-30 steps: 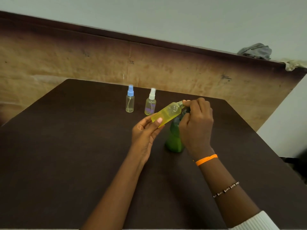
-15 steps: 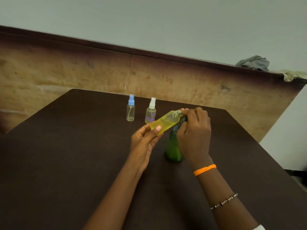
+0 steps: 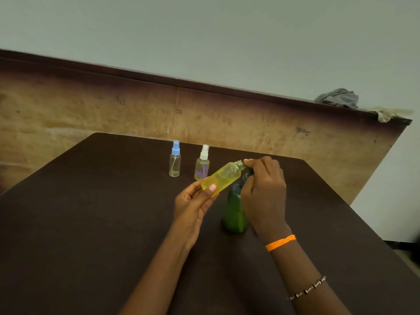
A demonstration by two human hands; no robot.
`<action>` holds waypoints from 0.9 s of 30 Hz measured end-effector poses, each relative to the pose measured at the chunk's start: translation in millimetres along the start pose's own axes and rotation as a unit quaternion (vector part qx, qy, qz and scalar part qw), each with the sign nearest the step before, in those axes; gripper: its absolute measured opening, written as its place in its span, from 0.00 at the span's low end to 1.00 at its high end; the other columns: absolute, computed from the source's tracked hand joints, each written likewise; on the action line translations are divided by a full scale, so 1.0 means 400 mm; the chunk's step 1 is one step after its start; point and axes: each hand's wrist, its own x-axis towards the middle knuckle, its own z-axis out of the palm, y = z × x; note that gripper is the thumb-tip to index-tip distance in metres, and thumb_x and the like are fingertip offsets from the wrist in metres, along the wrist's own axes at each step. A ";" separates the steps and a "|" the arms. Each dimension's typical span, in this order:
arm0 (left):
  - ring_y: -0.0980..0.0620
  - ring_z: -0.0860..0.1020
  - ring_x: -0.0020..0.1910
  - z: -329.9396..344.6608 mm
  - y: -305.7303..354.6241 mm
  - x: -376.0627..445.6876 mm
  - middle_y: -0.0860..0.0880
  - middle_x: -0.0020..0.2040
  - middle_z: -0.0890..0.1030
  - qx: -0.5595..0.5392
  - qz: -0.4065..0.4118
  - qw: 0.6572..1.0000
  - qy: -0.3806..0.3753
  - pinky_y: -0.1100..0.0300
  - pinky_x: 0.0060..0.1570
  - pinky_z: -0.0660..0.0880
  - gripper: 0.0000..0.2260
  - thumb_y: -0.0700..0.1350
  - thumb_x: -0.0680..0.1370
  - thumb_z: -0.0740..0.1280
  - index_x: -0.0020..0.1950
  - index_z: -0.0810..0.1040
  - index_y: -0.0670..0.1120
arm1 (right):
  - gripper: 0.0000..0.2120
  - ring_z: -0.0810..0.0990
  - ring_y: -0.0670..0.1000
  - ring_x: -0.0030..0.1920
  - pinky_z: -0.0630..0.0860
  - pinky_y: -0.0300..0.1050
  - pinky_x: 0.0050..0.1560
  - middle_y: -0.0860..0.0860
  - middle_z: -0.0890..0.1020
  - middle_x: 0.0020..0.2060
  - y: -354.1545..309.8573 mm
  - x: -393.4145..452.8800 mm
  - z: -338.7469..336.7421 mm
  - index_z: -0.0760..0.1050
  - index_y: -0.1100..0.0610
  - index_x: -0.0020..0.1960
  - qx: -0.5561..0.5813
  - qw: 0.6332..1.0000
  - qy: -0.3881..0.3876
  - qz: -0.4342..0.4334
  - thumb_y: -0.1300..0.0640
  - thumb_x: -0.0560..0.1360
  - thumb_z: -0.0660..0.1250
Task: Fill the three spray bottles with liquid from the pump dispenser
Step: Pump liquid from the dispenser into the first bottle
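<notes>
My left hand [image 3: 193, 205] holds a yellow spray bottle [image 3: 223, 177] by its base, tilted with its uncapped threaded neck pointing up and right. My right hand [image 3: 263, 189] covers the head of the green pump dispenser [image 3: 234, 212], which stands on the dark table [image 3: 91, 223]; its fingertips touch the yellow bottle's neck. The pump's nozzle is mostly hidden under the hand. Behind them stand two capped spray bottles: a clear bottle with a blue cap [image 3: 175, 159] and a clear bottle with a white cap [image 3: 202, 163].
A brown wooden panel [image 3: 113, 114] runs behind the table's far edge. A grey cloth [image 3: 338, 98] lies on top of it at the right. The table's right edge drops off to the floor.
The camera has tilted upward, so everything sits lower in the view. Both hands keep their hold at the yellow bottle and the pump, with the bottle's tilt nearly unchanged.
</notes>
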 end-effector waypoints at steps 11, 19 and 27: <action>0.54 0.83 0.45 0.003 0.002 0.000 0.47 0.46 0.84 -0.001 -0.003 1.000 0.003 0.65 0.44 0.79 0.17 0.38 0.65 0.70 0.54 0.77 0.39 | 0.17 0.70 0.52 0.42 0.74 0.49 0.40 0.58 0.78 0.40 0.002 -0.013 0.012 0.79 0.66 0.48 -0.006 1.000 0.015 0.004 0.68 0.69 0.53; 0.54 0.83 0.45 0.004 0.001 0.003 0.47 0.45 0.85 -0.002 0.001 1.000 0.002 0.64 0.45 0.79 0.16 0.35 0.68 0.69 0.55 0.77 0.38 | 0.15 0.74 0.55 0.40 0.73 0.50 0.39 0.58 0.77 0.38 0.014 0.012 -0.004 0.78 0.66 0.44 -0.012 1.000 -0.009 -0.026 0.65 0.69 0.53; 0.54 0.83 0.45 0.007 0.005 -0.003 0.46 0.46 0.84 -0.001 0.003 1.000 0.005 0.64 0.44 0.79 0.18 0.38 0.64 0.70 0.53 0.78 0.39 | 0.12 0.70 0.53 0.39 0.68 0.48 0.39 0.56 0.75 0.36 0.025 0.008 0.011 0.77 0.64 0.42 -0.032 0.999 0.007 -0.035 0.67 0.67 0.56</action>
